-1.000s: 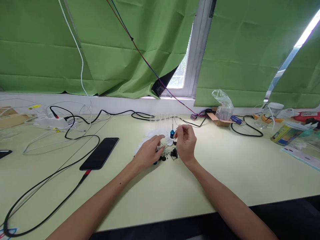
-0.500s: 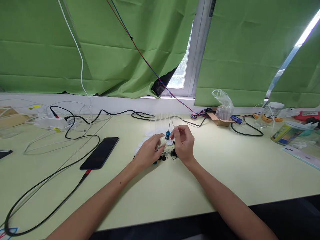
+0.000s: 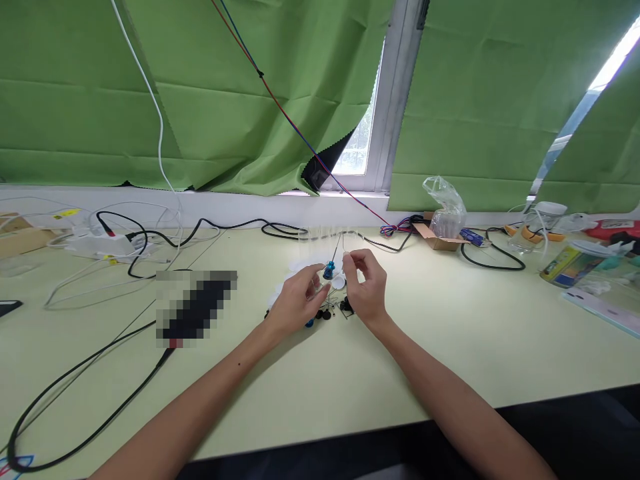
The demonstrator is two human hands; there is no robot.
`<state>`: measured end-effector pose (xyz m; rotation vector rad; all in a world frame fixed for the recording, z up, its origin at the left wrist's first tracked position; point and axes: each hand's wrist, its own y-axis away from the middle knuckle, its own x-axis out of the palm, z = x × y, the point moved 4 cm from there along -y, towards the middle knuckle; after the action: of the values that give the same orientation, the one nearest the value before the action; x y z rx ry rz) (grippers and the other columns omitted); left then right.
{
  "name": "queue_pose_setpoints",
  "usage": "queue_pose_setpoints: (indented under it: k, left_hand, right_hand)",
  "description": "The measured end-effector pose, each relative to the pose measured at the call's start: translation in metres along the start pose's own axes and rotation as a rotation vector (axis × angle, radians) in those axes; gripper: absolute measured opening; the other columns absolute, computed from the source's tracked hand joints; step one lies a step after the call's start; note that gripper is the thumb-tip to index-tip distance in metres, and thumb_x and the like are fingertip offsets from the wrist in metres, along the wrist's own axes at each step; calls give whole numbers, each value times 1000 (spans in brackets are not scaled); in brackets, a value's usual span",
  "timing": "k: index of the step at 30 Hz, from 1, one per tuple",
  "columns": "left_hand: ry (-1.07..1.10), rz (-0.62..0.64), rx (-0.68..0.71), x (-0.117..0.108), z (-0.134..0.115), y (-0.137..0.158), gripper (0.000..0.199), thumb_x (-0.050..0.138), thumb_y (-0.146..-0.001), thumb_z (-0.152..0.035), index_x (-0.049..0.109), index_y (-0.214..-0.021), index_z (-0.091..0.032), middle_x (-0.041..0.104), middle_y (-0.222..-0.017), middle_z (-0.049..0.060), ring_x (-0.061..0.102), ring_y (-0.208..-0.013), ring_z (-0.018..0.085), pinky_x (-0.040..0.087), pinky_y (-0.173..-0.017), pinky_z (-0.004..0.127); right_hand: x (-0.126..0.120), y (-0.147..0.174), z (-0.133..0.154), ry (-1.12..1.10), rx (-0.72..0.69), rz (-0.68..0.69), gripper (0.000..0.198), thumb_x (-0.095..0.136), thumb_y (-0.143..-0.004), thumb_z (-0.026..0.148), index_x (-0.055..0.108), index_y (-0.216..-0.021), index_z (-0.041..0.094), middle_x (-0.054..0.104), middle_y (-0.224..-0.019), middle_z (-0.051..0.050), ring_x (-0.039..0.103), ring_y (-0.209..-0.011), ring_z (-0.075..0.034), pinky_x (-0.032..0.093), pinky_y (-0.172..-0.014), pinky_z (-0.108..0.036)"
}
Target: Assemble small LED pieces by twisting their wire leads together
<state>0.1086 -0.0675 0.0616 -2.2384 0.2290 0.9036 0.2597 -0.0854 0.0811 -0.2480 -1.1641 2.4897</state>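
Blue piece (image 3: pixel 329 270) leans between your hands, near the middle of the counter (image 3: pixel 300 400). Working left to right: brace your left hand (image 3: pixel 300 297), curled with a narrow gap at the fingertips, so the piece can't twist; whether it grips the piece, you can't tell. Mind the thin rod (image 3: pixel 337 248) rising from it, which probably catches easily. Make small moves with your right hand (image 3: pixel 367 283), its fingertips drawn narrow; anything pinched there is too fine to see. Pixel blocks obscure a dark shape (image 3: pixel 197 307) at left; your left hand partly covers small black parts (image 3: pixel 327 315).
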Motion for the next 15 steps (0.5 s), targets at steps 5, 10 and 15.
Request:
queue_pose_setpoints:
  k: [5, 10, 15]
  left_hand:
    - [0, -24, 6, -2, -4, -1, 25, 50, -90, -33, 53, -112, -21, 51, -75, -2, 43, -58, 11, 39, -59, 24]
    - [-2, -57, 17, -5, -4, -1, 22, 52, -90, -31, 54, -109, -21, 49, -72, -3, 43, -57, 9, 39, -58, 23]
    - [-6, -79, 15, -5, -2, -2, 26, 54, -89, -30, 53, -112, -20, 50, -74, -4, 45, -56, 8, 40, -58, 22]
  right_hand:
    - [2, 0, 2, 51, -14, 51, 17, 51, -92, 31, 55, -80, 20, 57, -74, -1, 54, -68, -13, 48, -65, -28]
    - [4, 0, 3, 64, -34, 90, 16, 52, -91, 29, 55, -78, 20, 57, -73, -1, 53, -67, -13, 47, -64, -27]
    - [5, 1, 2, 42, -39, 120, 14, 55, -90, 28, 56, -78, 19, 56, -73, 0, 53, -67, -12, 46, -63, -26]
